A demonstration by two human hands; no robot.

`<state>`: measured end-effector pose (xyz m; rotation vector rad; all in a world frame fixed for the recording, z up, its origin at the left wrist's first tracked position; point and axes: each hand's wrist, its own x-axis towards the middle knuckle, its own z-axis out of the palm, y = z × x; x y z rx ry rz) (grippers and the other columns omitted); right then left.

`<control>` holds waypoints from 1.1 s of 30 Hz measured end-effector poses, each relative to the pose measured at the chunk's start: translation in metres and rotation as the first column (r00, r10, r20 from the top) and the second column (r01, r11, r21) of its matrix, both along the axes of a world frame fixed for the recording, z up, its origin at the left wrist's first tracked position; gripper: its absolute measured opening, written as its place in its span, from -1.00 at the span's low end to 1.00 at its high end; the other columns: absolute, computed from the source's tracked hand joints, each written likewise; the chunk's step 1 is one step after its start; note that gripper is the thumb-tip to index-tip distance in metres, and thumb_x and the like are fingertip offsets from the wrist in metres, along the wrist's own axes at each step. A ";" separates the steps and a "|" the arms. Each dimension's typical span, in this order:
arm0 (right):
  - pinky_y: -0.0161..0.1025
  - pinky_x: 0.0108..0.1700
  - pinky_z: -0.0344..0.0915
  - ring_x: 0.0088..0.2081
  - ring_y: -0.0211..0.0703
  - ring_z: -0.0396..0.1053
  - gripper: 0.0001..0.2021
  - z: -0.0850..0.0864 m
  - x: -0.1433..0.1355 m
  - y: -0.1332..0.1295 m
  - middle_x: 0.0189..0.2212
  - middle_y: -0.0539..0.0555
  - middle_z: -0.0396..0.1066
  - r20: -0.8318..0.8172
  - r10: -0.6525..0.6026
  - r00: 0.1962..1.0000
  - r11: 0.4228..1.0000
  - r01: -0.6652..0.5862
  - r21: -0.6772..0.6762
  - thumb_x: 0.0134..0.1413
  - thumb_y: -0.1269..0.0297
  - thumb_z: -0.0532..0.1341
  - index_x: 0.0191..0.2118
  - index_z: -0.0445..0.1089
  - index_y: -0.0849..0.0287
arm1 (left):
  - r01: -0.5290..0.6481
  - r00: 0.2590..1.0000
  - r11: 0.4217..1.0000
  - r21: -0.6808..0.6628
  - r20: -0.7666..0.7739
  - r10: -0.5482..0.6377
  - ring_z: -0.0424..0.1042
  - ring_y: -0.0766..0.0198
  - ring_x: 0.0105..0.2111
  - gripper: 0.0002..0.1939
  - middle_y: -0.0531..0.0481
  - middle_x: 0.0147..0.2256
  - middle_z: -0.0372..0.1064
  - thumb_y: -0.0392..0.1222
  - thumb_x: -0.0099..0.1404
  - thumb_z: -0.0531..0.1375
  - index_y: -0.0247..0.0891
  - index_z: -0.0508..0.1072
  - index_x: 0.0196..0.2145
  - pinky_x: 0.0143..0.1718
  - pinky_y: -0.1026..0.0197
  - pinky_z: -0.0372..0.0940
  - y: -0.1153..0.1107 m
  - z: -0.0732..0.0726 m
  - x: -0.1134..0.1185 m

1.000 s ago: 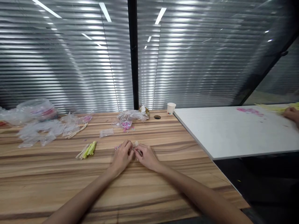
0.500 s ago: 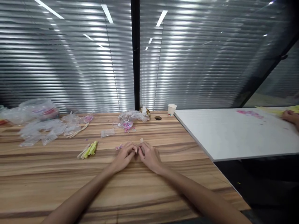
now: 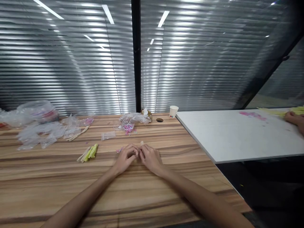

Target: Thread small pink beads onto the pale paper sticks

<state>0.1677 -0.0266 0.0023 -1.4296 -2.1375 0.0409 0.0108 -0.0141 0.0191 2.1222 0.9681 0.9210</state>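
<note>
left hand (image 3: 125, 157) grip | fingertips unchanged, meeting right hand (image 3: 150, 157) | wooden table (image 3: 59, 177)

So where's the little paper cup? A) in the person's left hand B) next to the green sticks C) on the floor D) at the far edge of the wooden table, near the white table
D: the paper cup stands at the far edge of the wooden table, right by the corner of the white table, well away from the green sticks and both hands.
</note>
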 end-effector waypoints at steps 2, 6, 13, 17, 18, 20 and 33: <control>-0.33 -0.41 0.07 -0.37 -0.21 0.33 -0.87 0.001 0.000 -0.001 -0.35 0.02 0.40 0.015 -0.012 1.000 1.000 0.011 0.011 0.13 0.38 0.02 -0.32 0.30 0.14 | 0.051 0.998 0.998 -0.048 0.044 -0.049 0.29 0.20 -0.23 -0.83 -0.04 -0.34 0.32 -0.22 0.22 0.02 -0.27 0.31 -0.50 -0.12 0.20 0.14 0.002 0.001 -0.001; -0.33 -0.42 0.07 -0.38 -0.22 0.33 -0.86 0.003 0.000 -0.002 -0.36 0.01 0.40 0.038 -0.013 0.999 1.000 0.012 0.025 0.14 0.38 0.01 -0.32 0.31 0.13 | 0.065 0.995 0.991 -0.119 0.078 -0.056 0.29 0.23 -0.30 -0.78 0.00 -0.41 0.30 -0.17 0.24 0.01 -0.28 0.29 -0.51 -0.17 0.23 0.13 0.006 0.002 -0.004; -0.34 -0.39 0.09 -0.38 -0.24 0.33 -0.84 0.001 -0.001 0.000 -0.39 0.01 0.40 0.036 0.028 0.999 0.998 -0.029 0.048 0.15 0.41 0.01 -0.34 0.32 0.15 | 0.041 0.999 0.970 -0.241 0.010 -0.040 0.23 0.33 -0.49 -0.75 0.07 -0.54 0.25 -0.14 0.23 0.02 -0.31 0.33 -0.51 -0.39 0.30 0.14 0.012 -0.001 -0.007; -0.35 -0.36 0.11 -0.38 -0.25 0.32 -0.82 0.000 0.000 0.000 -0.37 0.03 0.39 -0.010 0.045 0.999 0.997 -0.044 0.067 0.16 0.42 0.00 -0.35 0.32 0.17 | 0.020 0.998 0.964 -0.264 -0.060 -0.037 0.27 0.34 -0.52 -0.77 0.05 -0.54 0.34 -0.22 0.18 0.04 -0.33 0.47 -0.42 -0.43 0.32 0.16 0.017 0.000 -0.010; -0.35 -0.36 0.11 -0.38 -0.25 0.31 -0.82 0.000 0.000 0.000 -0.37 0.03 0.39 -0.024 0.052 0.998 0.995 -0.050 0.081 0.17 0.42 -0.01 -0.35 0.32 0.17 | 0.032 0.995 0.968 -0.248 -0.081 -0.054 0.28 0.33 -0.50 -0.77 0.04 -0.53 0.37 -0.23 0.18 0.04 -0.33 0.49 -0.41 -0.42 0.33 0.16 0.018 0.001 -0.011; -0.35 -0.36 0.12 -0.39 -0.25 0.31 -0.81 -0.002 0.001 0.000 -0.39 0.02 0.37 -0.041 0.075 0.996 0.990 -0.069 0.122 0.18 0.41 -0.02 -0.36 0.31 0.17 | 0.074 0.988 0.979 -0.192 -0.118 -0.098 0.30 0.31 -0.48 -0.75 0.02 -0.50 0.41 -0.21 0.19 0.06 -0.32 0.52 -0.39 -0.42 0.33 0.16 0.019 0.004 -0.013; -0.31 -0.32 0.25 -0.35 -0.22 0.33 -0.80 -0.015 0.005 0.005 -0.37 0.07 0.37 -0.065 0.320 0.945 0.927 -0.298 0.229 0.21 0.40 -0.03 -0.23 0.33 0.17 | 0.051 0.922 0.968 0.246 -0.383 0.049 0.23 0.32 -0.54 -0.70 -0.01 -0.60 0.36 -0.11 0.24 0.12 -0.31 0.50 -0.54 -0.42 0.30 0.07 0.010 0.009 -0.021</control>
